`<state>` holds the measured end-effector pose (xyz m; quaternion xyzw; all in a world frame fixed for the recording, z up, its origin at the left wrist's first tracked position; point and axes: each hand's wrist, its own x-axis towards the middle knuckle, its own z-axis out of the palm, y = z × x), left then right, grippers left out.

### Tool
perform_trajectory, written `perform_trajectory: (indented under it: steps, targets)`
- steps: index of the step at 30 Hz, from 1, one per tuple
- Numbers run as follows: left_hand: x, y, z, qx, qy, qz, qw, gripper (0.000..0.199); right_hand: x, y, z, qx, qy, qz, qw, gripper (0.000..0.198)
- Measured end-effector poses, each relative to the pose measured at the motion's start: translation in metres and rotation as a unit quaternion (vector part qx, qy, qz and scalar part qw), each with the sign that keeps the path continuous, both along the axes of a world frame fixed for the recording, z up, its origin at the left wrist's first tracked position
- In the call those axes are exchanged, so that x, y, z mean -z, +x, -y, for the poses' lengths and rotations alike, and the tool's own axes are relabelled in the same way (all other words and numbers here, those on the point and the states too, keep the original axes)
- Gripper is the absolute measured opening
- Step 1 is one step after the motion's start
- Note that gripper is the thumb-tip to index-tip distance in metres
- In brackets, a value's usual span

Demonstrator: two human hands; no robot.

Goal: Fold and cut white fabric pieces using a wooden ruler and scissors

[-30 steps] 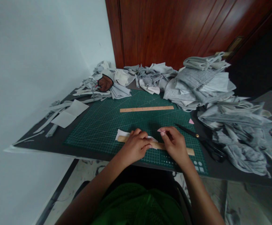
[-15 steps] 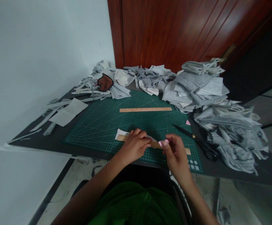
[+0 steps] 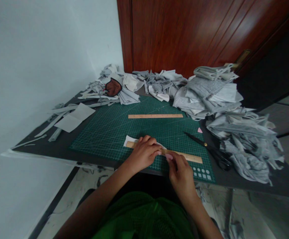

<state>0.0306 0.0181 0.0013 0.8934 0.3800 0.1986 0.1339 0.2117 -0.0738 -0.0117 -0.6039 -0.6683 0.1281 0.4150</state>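
Observation:
Near the front edge of the green cutting mat [image 3: 104,129], a wooden ruler [image 3: 191,158] lies across a small white piece of cloth [image 3: 128,138]. My left hand [image 3: 146,151] presses on the ruler with bent fingers, covering its middle and much of the cloth. Pinched between the thumb and fingers of my right hand [image 3: 180,167] is a pink piece of tailor's chalk [image 3: 168,156]. Its tip is at the ruler's near edge, just right of my left hand; whether it touches the cloth is unclear.
A second wooden ruler [image 3: 155,116] lies farther back on the mat. Black scissors [image 3: 209,149] and another pink chalk [image 3: 200,130] are at the right. Grey cloth piles [image 3: 206,93] line the back and right. A folded pale sheet [image 3: 76,118] lies at the left.
My right hand has moved left and down, bringing the chalk from above the ruler to its near edge. The left hand keeps its place on the ruler.

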Motion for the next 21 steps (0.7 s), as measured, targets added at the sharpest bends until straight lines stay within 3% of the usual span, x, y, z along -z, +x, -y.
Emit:
perform_trajectory:
  steps: [9,21]
  targets:
    - [-0.0027,0.0013,0.0021,-0.006,-0.001,0.008,1.000,0.018,0.0035,0.0006,-0.0023,0.006,0.008,0.039,0.999,0.016]
    - [-0.0040,0.0006,0.0027,-0.005,-0.012,0.001,1.000,0.018,0.0060,-0.0071,-0.0045,-0.001,0.013,0.041,0.999,0.021]
